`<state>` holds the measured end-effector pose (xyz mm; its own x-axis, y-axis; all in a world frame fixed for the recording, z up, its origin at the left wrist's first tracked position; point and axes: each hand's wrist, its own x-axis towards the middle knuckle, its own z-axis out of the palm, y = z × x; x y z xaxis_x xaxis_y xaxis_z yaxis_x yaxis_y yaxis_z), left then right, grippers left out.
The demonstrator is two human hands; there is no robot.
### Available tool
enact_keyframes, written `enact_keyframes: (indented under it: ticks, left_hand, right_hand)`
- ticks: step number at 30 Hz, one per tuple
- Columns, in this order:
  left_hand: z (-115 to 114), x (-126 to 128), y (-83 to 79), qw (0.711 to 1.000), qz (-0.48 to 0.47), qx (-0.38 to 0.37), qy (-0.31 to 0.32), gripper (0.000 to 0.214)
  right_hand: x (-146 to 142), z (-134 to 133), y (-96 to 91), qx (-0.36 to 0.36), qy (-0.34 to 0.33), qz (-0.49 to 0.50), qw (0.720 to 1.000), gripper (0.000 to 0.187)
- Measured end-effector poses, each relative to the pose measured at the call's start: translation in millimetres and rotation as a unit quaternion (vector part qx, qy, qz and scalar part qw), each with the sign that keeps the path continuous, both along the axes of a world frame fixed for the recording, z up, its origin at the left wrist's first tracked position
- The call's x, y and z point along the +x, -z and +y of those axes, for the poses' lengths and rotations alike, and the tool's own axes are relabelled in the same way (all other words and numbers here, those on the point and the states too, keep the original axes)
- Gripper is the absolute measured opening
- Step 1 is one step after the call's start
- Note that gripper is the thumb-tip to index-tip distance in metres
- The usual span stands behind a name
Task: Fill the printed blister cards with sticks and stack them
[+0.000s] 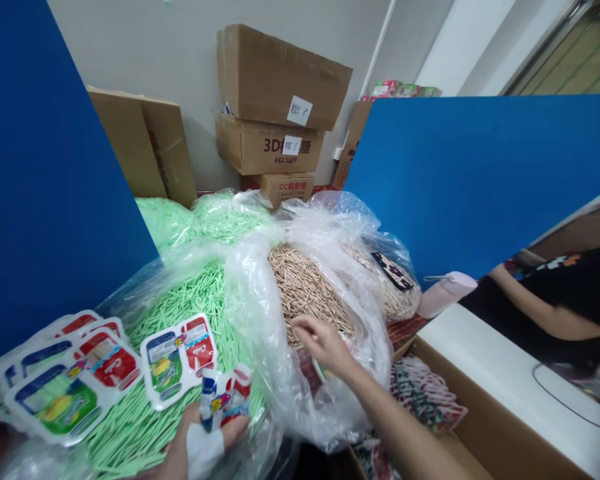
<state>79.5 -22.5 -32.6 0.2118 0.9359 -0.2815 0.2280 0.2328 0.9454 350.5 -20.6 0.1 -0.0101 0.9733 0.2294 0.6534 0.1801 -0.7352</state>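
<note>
My left hand (205,440), with a white wrap around part of it, grips a small printed pouch (226,399) in red, white and blue. Under it spreads a clear plastic bag full of thin green sticks (195,293). One flat printed pouch (180,357) lies on those sticks, and a fanned pile of similar pouches (60,390) is at the left. My right hand (325,343) is over an open bag of thin brown sticks (305,283). Its fingers are curled together; whatever they may hold is too small to make out.
Cardboard boxes (280,80) are stacked at the back wall. Blue panels (480,173) stand on both sides. A phone (393,270) and a pink bottle (445,293) are at the right. Below is a carton (505,413) with filled pouches (425,393). Another person (555,300) sits at far right.
</note>
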Motion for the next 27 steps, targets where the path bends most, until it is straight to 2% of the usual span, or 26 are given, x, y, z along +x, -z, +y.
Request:
enact_keyframes:
  ticks: [1, 4, 6, 9, 11, 17, 22, 27]
  left_hand:
    - [-1, 0, 0.3, 1.000, 0.003, 0.002, 0.001, 0.025]
    - [-4, 1, 0.2, 1.000, 0.001, 0.009, 0.016, 0.023]
    - [-7, 4, -0.7, 1.000, -0.013, 0.003, 0.019, 0.023]
    - [-9, 8, -1.6, 0.999, -0.030, -0.005, 0.011, 0.025]
    - [-9, 6, -0.4, 1.000, -0.027, -0.001, 0.002, 0.024]
    - [-8, -8, 7.8, 1.000, 0.018, 0.000, -0.004, 0.024]
    - [-11, 1, 0.1, 1.000, -0.014, -0.008, -0.012, 0.028]
    - [-10, 5, -4.1, 1.000, -0.013, -0.013, 0.000, 0.022]
  right_hand:
    - [18, 4, 5.7, -0.006, 0.025, -0.072, 0.997, 0.021]
    - [48, 13, 18.6, -0.029, 0.029, -0.160, 0.986, 0.019]
    - [46, 17, 23.9, -0.065, 0.016, -0.279, 0.958, 0.018]
    - [28, 25, 29.4, -0.116, 0.010, -0.408, 0.905, 0.044]
    - [21, 32, 32.4, -0.130, 0.013, -0.426, 0.895, 0.053]
    - [30, 44, 40.7, -0.149, -0.006, -0.482, 0.863, 0.027]
    - [24, 42, 49.8, -0.126, -0.030, -0.521, 0.844, 0.016]
    - [21, 37, 55.6, -0.093, -0.044, -0.548, 0.830, 0.022]
